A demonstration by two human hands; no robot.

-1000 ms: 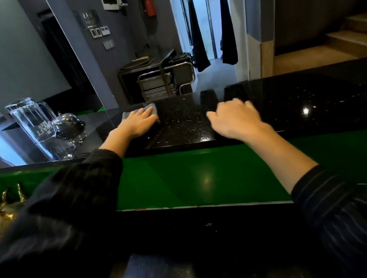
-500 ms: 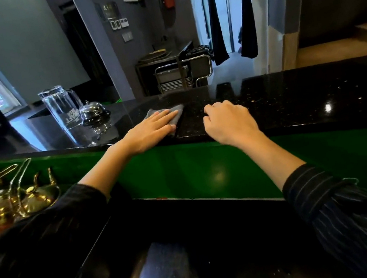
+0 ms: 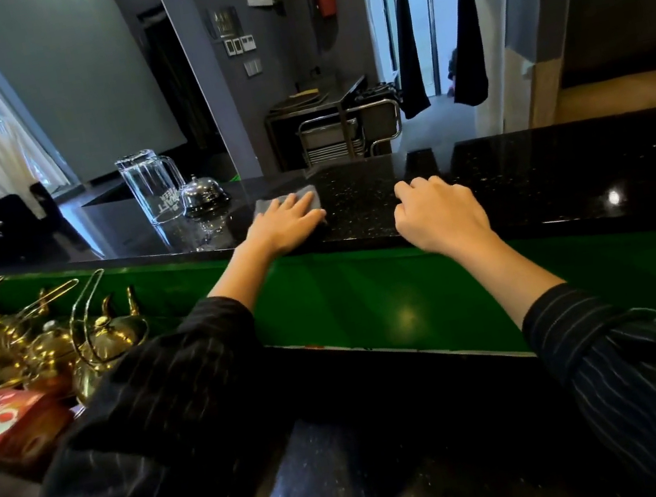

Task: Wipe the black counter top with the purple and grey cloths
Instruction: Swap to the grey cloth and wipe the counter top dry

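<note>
The black speckled counter top (image 3: pixel 544 166) runs across the view above a green panel (image 3: pixel 370 298). My left hand (image 3: pixel 285 227) lies flat, fingers together, pressing a grey cloth (image 3: pixel 266 204) onto the counter near its front edge. Only the cloth's far part shows past my fingers. My right hand (image 3: pixel 439 215) rests on the counter to the right, about a hand's width away, with its fingers curled under. Whatever is beneath it is hidden. No purple cloth shows.
A glass pitcher (image 3: pixel 151 187) and a chrome desk bell (image 3: pixel 201 196) stand on the counter just left of the cloth. Several brass teapots (image 3: pixel 49 345) and a red box (image 3: pixel 7 429) sit on the lower shelf at left. A second black surface (image 3: pixel 337 487) lies below me.
My left hand slid the grey cloth toward the near edge, then slightly back left. My right hand stayed about where it was. The view swung left, bringing more teapots into sight.
</note>
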